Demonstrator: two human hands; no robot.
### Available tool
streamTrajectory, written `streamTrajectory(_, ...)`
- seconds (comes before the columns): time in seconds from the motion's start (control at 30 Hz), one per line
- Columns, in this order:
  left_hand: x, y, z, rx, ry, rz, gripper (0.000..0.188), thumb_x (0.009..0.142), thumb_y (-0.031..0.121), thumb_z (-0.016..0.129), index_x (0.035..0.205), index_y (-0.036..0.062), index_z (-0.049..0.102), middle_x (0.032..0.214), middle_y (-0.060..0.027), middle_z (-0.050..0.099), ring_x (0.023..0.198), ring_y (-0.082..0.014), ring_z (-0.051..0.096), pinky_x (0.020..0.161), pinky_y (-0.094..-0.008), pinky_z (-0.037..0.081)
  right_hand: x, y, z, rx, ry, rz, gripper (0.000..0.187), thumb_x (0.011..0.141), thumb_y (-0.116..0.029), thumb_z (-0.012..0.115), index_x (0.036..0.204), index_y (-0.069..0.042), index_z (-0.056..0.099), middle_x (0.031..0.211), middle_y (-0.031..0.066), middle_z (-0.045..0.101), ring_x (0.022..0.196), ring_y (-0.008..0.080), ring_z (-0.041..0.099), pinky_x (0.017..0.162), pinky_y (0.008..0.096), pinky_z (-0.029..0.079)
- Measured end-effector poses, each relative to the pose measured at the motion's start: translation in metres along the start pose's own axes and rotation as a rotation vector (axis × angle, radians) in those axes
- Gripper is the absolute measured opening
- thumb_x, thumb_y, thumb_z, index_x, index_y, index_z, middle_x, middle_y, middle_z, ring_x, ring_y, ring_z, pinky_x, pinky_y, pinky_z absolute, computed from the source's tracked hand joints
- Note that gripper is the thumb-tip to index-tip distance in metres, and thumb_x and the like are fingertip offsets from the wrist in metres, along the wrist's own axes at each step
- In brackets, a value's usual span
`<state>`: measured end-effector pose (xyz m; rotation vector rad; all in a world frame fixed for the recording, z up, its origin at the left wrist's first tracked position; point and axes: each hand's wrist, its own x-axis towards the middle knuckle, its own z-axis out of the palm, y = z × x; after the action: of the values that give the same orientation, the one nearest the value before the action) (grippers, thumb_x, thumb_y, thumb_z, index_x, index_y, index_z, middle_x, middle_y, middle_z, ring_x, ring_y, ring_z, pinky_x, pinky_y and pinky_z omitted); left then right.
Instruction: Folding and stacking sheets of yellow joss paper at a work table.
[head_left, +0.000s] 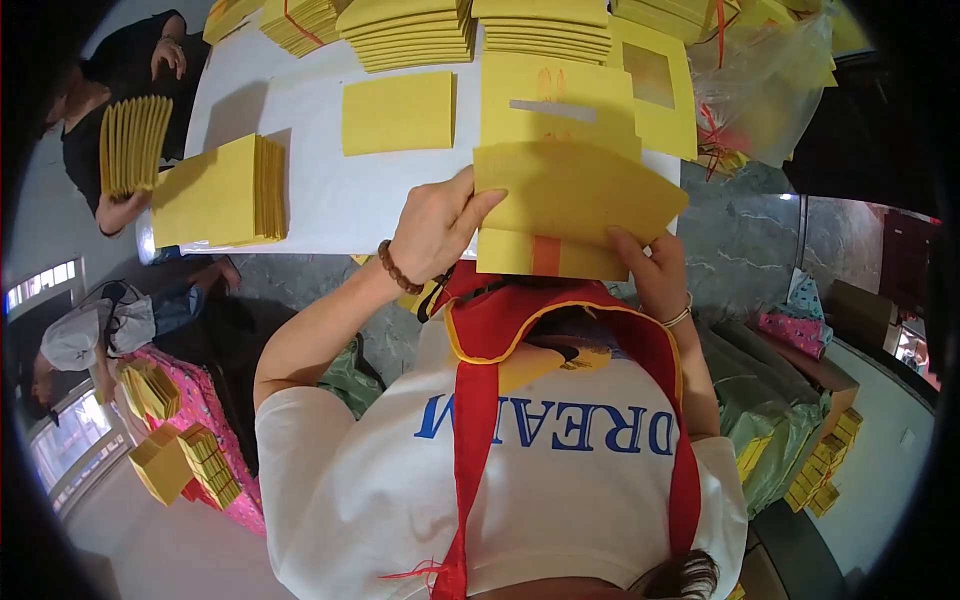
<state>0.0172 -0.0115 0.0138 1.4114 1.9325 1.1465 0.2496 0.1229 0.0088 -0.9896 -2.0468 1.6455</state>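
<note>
Between my two hands is a folded sheet of yellow paper [575,190], held over the near edge of the white table [330,200]. My left hand [440,225] pinches its left edge between thumb and fingers. The right hand [655,270] grips the lower right part, thumb on the front. An orange-red band [546,256] shows on the lower part of the paper. Just beyond lie more yellow sheets [500,90] with a pale strip and orange marks. A flat yellow paper packet [398,113] rests to the left of these.
A block of yellow packets [220,190] stands at the table's left corner. Tall yellow stacks [405,35] line the far side, beside a clear plastic bag [765,80]. At far left, a co-worker's hand [122,210] holds a fanned bundle [135,145]. Another person sits below.
</note>
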Motion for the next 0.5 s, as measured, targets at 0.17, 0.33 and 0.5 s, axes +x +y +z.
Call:
streamTrajectory(0.17, 0.019, -0.014, 0.005, -0.214, -0.093, -0.249, 0.03, 0.09, 0.029, 0.054, 0.085, -0.0012, 0.056, 0.057, -0.0166, 0.052, 0.05, -0.0328, 0.049, 0.048, -0.0375, 0.036, 0.014, -0.013, 0.015, 0.263, 0.157, -0.001, 0.037, 0.082, -0.009, 0.064, 0.117, 0.0, 0.056, 0.112, 0.0116, 0.061, 0.096, 0.0146, 0.059, 0.081, 0.0264, 0.047)
streamTrajectory(0.33, 0.024, -0.011, 0.002, -0.088, -0.093, -0.247, 0.032, 0.09, 0.028, 0.054, 0.077, -0.0011, 0.051, 0.054, -0.0148, 0.047, 0.047, -0.026, 0.043, 0.047, -0.0363, 0.035, 0.021, -0.009, 0.014, 0.074, 0.188, 0.006, 0.046, 0.082, -0.009, 0.064, 0.126, -0.003, 0.052, 0.111, 0.0133, 0.063, 0.1, 0.0159, 0.059, 0.085, 0.0271, 0.046)
streamTrajectory(0.5, 0.025, -0.017, 0.003, -0.122, -0.095, -0.338, 0.035, 0.089, 0.026, 0.056, 0.07, -0.0006, 0.045, 0.051, -0.0107, 0.041, 0.046, -0.0186, 0.036, 0.045, -0.0342, 0.032, 0.025, 0.001, 0.016, 0.004, 0.208, -0.046, 0.046, 0.081, -0.011, 0.065, 0.125, -0.004, 0.053, 0.111, 0.0148, 0.063, 0.098, 0.016, 0.06, 0.085, 0.0274, 0.046)
